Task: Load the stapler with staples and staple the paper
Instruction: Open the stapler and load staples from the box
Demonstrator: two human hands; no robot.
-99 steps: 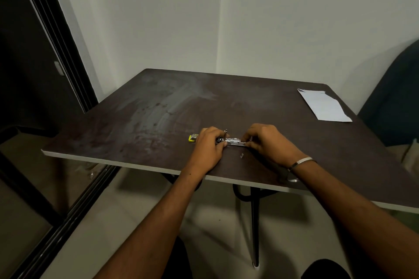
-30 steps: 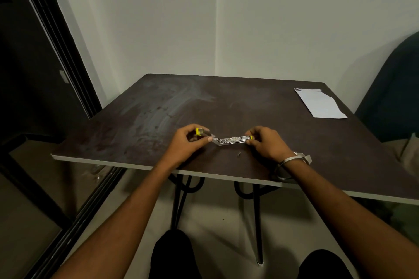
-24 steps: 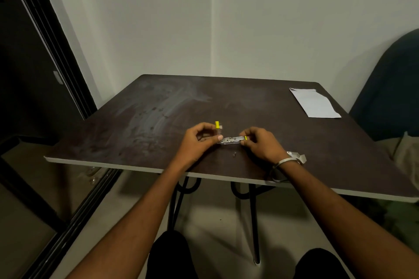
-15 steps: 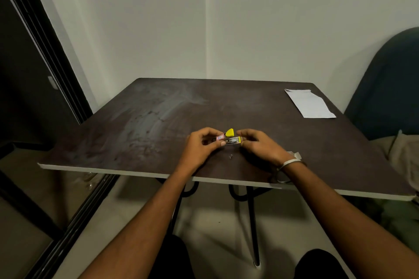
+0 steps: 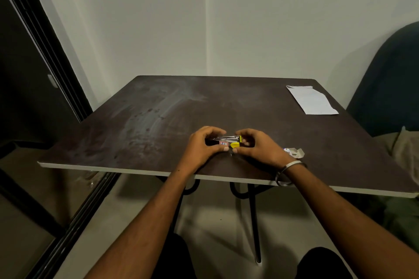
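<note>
A small stapler point(image 5: 229, 141) with a metal top, yellow parts and a red-and-white label lies near the table's front edge, nearly folded together. My left hand point(image 5: 202, 144) grips its left end, fingers curled over the top and thumb under the label. My right hand point(image 5: 257, 145) pinches its right end from the other side. The white paper point(image 5: 310, 100) lies flat at the far right of the table, well away from both hands. A tiny metal bit point(image 5: 231, 154) rests on the table just below the stapler.
The dark brown table point(image 5: 158, 115) has a pale front edge. A crumpled small wrapper point(image 5: 294, 152) lies right of my right wrist. A dark chair point(image 5: 390, 79) stands at the far right, a dark door frame point(image 5: 45, 56) at the left.
The stapler was spread out long between my hands; my left hand has swung its yellow part over and both hands have come together, so it is now nearly folded.
</note>
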